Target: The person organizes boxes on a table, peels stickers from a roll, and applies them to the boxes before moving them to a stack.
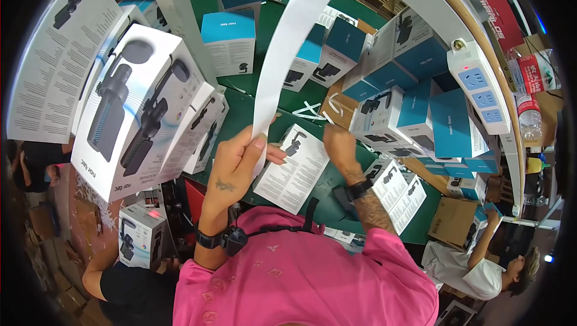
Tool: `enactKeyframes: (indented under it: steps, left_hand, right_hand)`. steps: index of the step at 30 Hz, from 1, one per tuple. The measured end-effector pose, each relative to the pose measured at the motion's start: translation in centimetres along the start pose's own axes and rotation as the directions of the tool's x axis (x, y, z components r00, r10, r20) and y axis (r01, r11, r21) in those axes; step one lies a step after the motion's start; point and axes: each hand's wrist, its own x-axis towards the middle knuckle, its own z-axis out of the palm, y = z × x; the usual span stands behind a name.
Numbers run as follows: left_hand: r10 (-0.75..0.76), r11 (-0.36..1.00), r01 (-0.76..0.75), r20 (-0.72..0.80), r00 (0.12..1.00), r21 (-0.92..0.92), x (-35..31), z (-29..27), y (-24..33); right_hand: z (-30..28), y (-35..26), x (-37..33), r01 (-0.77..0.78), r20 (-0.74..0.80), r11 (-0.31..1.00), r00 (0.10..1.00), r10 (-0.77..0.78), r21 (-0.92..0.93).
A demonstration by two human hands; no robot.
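Observation:
My left hand pinches the lower end of a long white paper strip, which rises from the fingers past the top edge of the view. Under that hand, on the green table, lies a white product box with a printed picture of a microphone on an arm; my left fingers reach over its left side. Just beyond the right edge of this box is my right hand, its fingers curled closed. Whatever it may hold cannot be made out. Short white strip scraps lie behind the box.
Stacked microphone boxes stand close on the left, and blue-and-white boxes pile up at the right. More boxes lie by my right forearm. A power strip hangs on a frame post. Co-workers sit at lower left and lower right.

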Motion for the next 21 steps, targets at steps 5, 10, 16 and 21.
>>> enactKeyframes:
  steps: [5, 10, 16, 21]
  left_hand:
    - [-0.026, 1.0, 0.027, -0.046, 0.999, 0.014, -0.1, -0.2, -0.3]
    - [-0.02, 1.0, 0.02, -0.069, 0.997, 0.008, 0.1, -0.2, -0.8]
    - [-0.016, 1.0, 0.017, -0.069, 0.997, 0.014, -0.4, -0.5, -1.0]
    - [0.011, 1.0, -0.011, -0.065, 0.998, 0.001, -0.5, -0.2, -1.5]
  right_hand:
    - [6.8, 2.2, -2.8, -0.02, -0.026, 0.993, 0.999, 0.023, 0.114]
    - [4.9, 2.1, -1.8, 0.037, 0.117, 0.982, 0.991, -0.059, 0.186]
    - [3.7, -1.9, -4.2, -0.09, 0.319, 0.969, 0.948, 0.013, 0.229]
    - [3.2, -3.4, -4.9, -0.084, 0.371, 0.996, 0.926, 0.072, 0.015]
